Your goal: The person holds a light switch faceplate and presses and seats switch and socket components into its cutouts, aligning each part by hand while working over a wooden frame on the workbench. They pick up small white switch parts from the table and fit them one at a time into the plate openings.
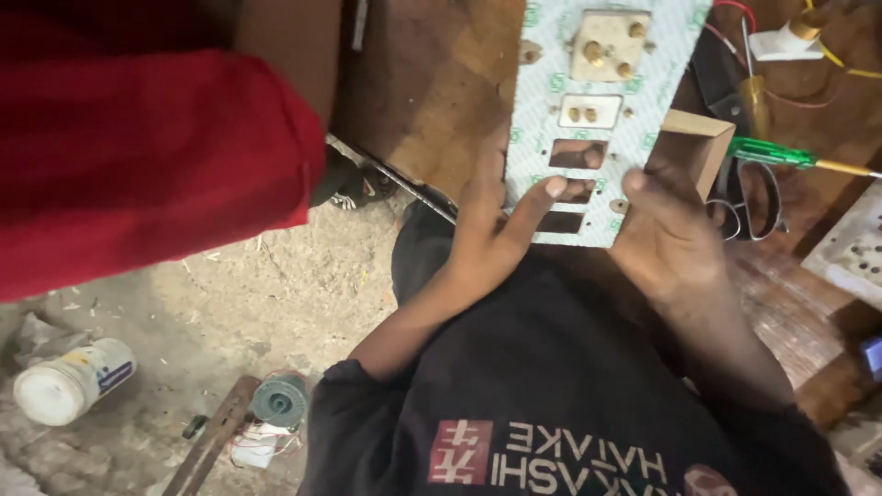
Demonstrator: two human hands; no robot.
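1. The left hand (491, 225) is laid on the lower left edge of a white switch board panel (597, 119); its fingers (542, 197) are extended and slightly apart, one fingertip resting at a rectangular cut-out (574, 191).
2. The right hand (666, 230) is placed at the panel's lower right corner, fingers held close together and curled over the edge; whether anything is pinched under them cannot be told.
3. The panel is held over a worn wooden table (432, 83), at 12 o'clock from both hands. Brass terminals (606, 50) are seen on fittings near its top, with empty cut-outs below.
4. A small open wooden box (698, 142) is seen just beside the panel, at 1 o'clock from the right hand.
5. Scissors (749, 197) and a green-handled screwdriver (781, 154) are lying at 2 o'clock from the right hand.
6. A red sleeve (147, 156) of another person is seen at 9 o'clock.
7. A white jar (69, 381) is lying on the dirt floor at 8 o'clock.
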